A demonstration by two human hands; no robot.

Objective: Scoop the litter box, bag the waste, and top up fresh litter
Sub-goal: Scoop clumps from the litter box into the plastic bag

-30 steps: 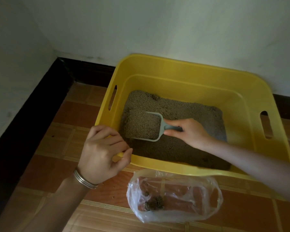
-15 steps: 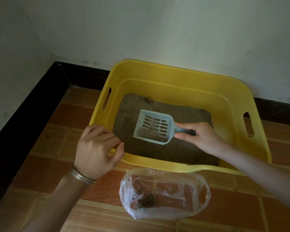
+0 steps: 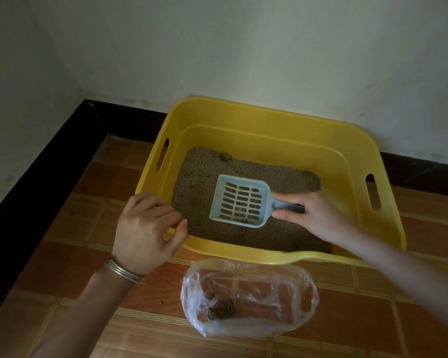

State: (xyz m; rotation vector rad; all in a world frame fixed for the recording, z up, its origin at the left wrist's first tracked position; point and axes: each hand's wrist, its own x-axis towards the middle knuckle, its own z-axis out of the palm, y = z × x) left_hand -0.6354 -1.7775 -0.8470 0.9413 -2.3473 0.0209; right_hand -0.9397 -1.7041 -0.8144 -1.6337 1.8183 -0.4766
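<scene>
A yellow litter box sits on the floor against the wall, with grey-brown litter spread over its bottom. My right hand grips the handle of a pale blue slotted scoop, held level above the litter; only a small clump lies in it. My left hand rests at the box's front-left rim, fingers loosely curled, holding nothing. A clear plastic bag lies open on the floor in front of the box, with dark waste clumps inside.
The box stands in a room corner, white walls behind and to the left, with a black baseboard. The floor is orange-brown tile. A dark clump lies in the litter near the back wall of the box.
The scoop was full of litter and low in the box; it has lifted and the litter has sifted out through the slots. My left hand has stayed by the rim.
</scene>
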